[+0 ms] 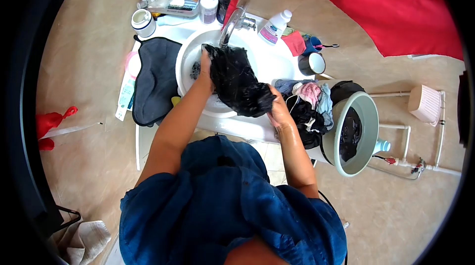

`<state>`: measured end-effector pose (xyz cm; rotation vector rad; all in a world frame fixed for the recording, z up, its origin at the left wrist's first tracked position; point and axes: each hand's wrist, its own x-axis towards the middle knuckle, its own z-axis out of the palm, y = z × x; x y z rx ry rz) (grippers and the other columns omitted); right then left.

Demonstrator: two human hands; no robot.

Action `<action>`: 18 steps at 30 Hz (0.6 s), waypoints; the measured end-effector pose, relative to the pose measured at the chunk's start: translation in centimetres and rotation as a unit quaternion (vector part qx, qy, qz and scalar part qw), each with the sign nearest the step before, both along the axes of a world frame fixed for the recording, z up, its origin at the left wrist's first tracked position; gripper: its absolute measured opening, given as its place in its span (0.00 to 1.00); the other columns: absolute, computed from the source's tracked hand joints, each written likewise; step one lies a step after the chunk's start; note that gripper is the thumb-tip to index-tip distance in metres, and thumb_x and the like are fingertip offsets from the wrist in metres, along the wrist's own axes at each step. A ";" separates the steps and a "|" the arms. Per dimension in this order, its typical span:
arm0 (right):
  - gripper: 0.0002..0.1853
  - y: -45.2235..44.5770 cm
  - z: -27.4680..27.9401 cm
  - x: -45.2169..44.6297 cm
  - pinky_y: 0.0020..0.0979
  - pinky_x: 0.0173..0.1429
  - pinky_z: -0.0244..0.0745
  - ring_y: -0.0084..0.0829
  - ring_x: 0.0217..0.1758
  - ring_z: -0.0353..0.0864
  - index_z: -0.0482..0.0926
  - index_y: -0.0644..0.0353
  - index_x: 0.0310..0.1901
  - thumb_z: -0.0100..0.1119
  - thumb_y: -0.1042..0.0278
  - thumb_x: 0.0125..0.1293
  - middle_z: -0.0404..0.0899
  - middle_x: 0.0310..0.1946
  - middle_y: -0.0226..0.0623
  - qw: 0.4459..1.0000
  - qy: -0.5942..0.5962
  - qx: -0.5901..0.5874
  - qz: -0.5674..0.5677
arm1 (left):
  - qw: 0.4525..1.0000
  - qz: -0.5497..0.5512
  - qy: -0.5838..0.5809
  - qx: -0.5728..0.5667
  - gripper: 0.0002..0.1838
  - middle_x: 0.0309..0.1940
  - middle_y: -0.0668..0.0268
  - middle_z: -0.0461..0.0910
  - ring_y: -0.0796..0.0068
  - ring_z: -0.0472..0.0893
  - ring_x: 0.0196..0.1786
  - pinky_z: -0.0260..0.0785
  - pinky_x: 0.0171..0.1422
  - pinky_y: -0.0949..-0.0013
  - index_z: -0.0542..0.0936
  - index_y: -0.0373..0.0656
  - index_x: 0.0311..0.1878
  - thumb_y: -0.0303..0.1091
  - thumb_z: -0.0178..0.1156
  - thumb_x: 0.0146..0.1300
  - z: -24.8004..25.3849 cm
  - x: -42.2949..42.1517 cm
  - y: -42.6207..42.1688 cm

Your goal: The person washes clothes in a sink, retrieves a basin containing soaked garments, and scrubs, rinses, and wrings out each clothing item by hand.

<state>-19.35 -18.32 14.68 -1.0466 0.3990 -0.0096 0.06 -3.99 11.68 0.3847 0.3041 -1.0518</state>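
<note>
A wet black garment (235, 79) stretches between my two hands over the white washbasin (185, 74). My left hand (206, 73) grips its left edge, the fingers partly covered by the cloth. At the lower right, my right hand (280, 108) is closed on the bunched end; its forearm is wet. The curved metal tap (231, 28) stands just above the cloth. Dark suds show in the basin left of the garment. Beside my right hand lies a heap of clothes (309, 111) in black, pink and light blue.
At the right stands a pale green bucket (372, 139) with dark cloth in it. A pump bottle (209, 6), a white detergent bottle (275, 27) and a white jar (143, 22) line the back. A dark grey cloth (156, 79) lies left; red fabric (391, 7) hangs upper right.
</note>
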 end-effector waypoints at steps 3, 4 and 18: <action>0.25 -1.0 -3.6 -0.1 0.25 0.62 0.67 0.27 0.57 0.75 0.75 0.64 0.55 0.58 0.85 0.53 0.76 0.52 0.34 0.957 0.026 -0.251 0.145 | 0.997 -0.032 -0.025 0.065 0.36 0.44 0.53 0.83 0.56 0.83 0.45 0.75 0.56 0.55 0.78 0.34 0.52 0.62 0.43 0.64 -2.7 2.1 -0.5; 0.30 -1.7 -4.0 0.2 0.28 0.65 0.65 0.33 0.62 0.72 0.74 0.63 0.58 0.56 0.88 0.48 0.74 0.56 0.40 0.882 -0.016 -0.399 0.253 | 0.994 -0.044 -0.032 0.097 0.32 0.42 0.54 0.84 0.58 0.84 0.43 0.76 0.54 0.56 0.79 0.34 0.51 0.57 0.47 0.65 -3.2 2.3 -0.7; 0.32 -0.5 -6.0 10.2 0.36 0.57 0.76 0.37 0.53 0.80 0.75 0.63 0.55 0.50 0.38 0.68 0.80 0.50 0.43 0.964 0.090 0.251 0.002 | 0.566 -0.185 -0.719 0.359 0.25 0.29 0.45 0.80 0.45 0.80 0.37 0.70 0.44 0.52 0.81 0.33 0.33 0.52 0.59 0.59 6.5 -8.1 -2.6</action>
